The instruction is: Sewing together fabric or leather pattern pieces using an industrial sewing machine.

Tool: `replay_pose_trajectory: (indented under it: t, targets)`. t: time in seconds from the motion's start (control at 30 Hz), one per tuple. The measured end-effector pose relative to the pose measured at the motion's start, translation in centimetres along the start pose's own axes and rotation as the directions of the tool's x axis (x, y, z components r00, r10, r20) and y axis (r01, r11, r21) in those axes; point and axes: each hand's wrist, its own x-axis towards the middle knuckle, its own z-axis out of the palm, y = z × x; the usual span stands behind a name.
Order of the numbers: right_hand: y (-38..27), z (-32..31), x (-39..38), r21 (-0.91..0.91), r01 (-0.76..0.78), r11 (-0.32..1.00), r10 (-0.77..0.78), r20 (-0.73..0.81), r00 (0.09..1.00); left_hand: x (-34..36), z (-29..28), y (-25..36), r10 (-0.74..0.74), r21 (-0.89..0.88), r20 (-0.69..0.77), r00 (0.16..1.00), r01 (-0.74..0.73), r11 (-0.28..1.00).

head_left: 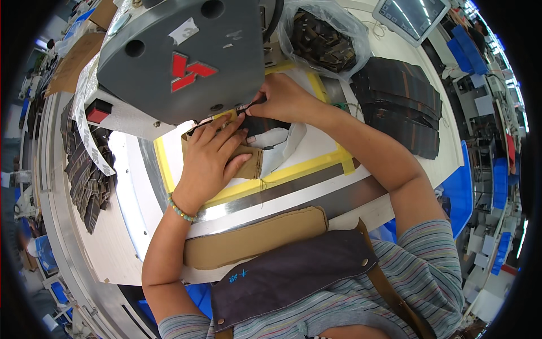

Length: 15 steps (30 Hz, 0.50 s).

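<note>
Under the front of a grey sewing machine head (237, 51), my left hand (206, 155) lies flat with fingers stretched out. It presses on a small brown cardboard piece (248, 165) and the edge of a dark cloth piece (264, 125). My right hand (285, 97) pinches the far edge of that dark cloth close to the machine. A white curved piece (289, 146) lies beside the cloth, over a white plate edged with yellow tape (305, 167). The machine head hides the needle area.
Behind my right hand stands a clear plastic bag (359, 42) of dark cut pieces. Striped dark cloth is stacked at right (398, 104), and more cloth strips (87, 175) hang at left. A long cardboard strip (257, 237) lies along the near edge. A screen (412, 17) stands far right.
</note>
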Motion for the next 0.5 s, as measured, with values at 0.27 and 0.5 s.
replay_pose_trajectory:
  t: [0.27,0.5]
  targets:
    - [-0.21,0.14,-0.21,-0.004,-0.024,1.0,0.024,-0.022,0.999,0.04,-0.05,0.26,-0.014,0.008,0.017,1.0,0.014,1.0]
    - [0.06,0.43,-0.19,-0.02,-0.013,1.0,0.012,-0.048,0.999,-0.1,0.16,0.14,0.009,0.004,0.004,1.0,-0.009,1.0]
